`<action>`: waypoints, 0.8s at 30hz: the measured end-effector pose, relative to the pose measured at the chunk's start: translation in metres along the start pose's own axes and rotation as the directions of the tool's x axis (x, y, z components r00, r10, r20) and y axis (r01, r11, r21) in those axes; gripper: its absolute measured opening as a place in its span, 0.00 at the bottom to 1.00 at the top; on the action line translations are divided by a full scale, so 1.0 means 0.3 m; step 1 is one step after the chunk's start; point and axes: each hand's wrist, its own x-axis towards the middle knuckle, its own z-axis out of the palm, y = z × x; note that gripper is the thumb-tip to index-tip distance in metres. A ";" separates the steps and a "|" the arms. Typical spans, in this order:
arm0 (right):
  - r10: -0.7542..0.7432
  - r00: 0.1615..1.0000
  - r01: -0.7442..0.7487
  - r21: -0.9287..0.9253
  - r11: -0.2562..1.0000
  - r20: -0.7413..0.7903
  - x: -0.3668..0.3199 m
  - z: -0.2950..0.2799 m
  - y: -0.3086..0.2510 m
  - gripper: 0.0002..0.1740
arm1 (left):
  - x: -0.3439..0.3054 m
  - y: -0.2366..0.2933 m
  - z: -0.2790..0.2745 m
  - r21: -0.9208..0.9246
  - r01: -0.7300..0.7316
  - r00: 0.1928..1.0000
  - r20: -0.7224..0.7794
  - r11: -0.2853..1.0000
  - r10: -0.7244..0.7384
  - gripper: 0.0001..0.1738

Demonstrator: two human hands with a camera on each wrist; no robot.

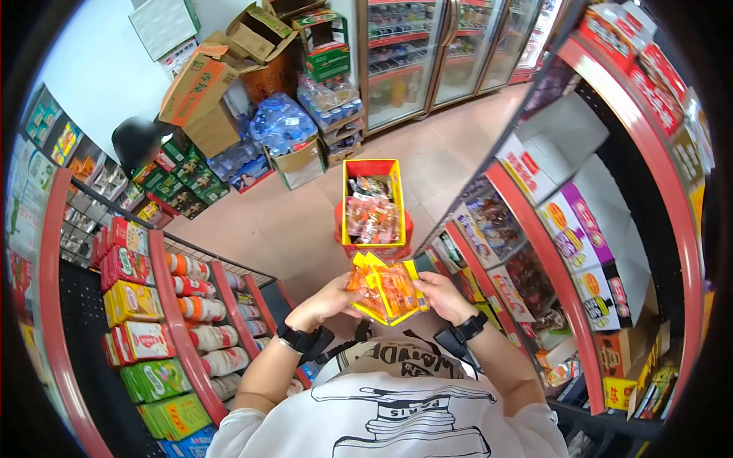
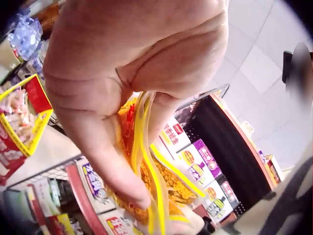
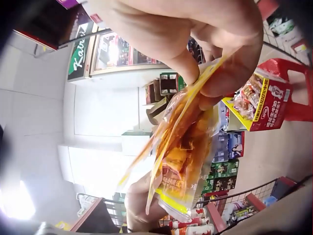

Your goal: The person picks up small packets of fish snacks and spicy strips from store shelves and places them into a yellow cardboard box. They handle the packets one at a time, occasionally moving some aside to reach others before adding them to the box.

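Note:
Several yellow-edged snack packets (image 1: 388,290) with orange-red contents are fanned out in front of the person's chest. The left hand (image 1: 330,299) pinches them at one side; in the left wrist view its thumb and fingers (image 2: 127,188) press round the packets' yellow edges. At the other side the right hand (image 1: 447,298) grips a packet edge between thumb and fingertips (image 3: 217,88). Just beyond the hands, a yellow-rimmed red box (image 1: 400,200) holds pink and dark packaged snacks. It sits on a red plastic stool (image 1: 408,229).
Shelves with boxes and bottles (image 1: 202,309) line the left side. More shelving with cartons (image 1: 569,221) rises close on the right. Cardboard boxes (image 1: 200,91) and wrapped bottles (image 1: 282,126) are piled at the back, beside glass-door fridges (image 1: 405,65). A person's dark head (image 1: 136,143) shows behind the left shelves.

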 end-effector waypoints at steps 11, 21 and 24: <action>0.248 0.965 -0.229 0.185 0.956 -0.087 0.450 -0.041 0.011 0.17 | 0.109 -0.133 -0.414 -0.190 0.131 0.913 -0.361 0.973 -0.193 0.20; 0.260 0.848 -0.127 0.299 0.946 -0.461 1.019 -0.185 -0.106 0.14 | 0.116 -0.180 -0.563 -0.391 0.091 0.822 -0.489 0.916 -0.291 0.15; 0.263 0.855 -0.080 0.388 0.918 -0.446 1.168 -0.201 -0.125 0.16 | 0.147 -0.161 -0.563 -0.382 0.032 0.794 -0.552 0.923 -0.256 0.15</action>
